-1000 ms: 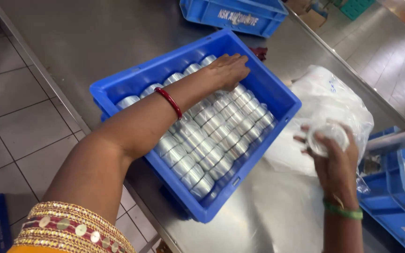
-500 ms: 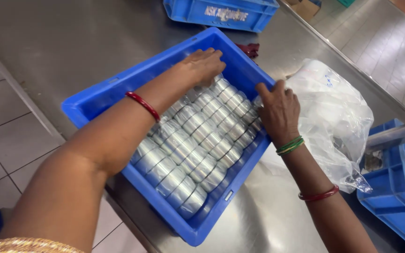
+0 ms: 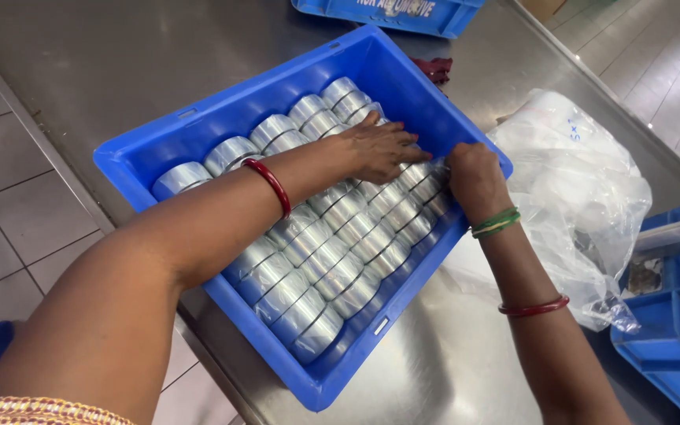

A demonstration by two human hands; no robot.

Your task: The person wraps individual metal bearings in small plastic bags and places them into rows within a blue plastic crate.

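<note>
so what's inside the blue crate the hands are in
The blue crate holds rows of round silver tins lying on their sides. The left hand and right hand cover some near the far wall. The crate's bottom is hidden.

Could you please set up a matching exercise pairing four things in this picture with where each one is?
Things:
1. round silver tins
2. clear plastic bag
3. red bangle
4. green bangles

Places:
A. on the right wrist
B. on the steel table, right of the blue crate
C. on the left wrist
D. packed in rows inside the blue crate

Pairs: 1-D, 2-B, 3-C, 4-A
</note>
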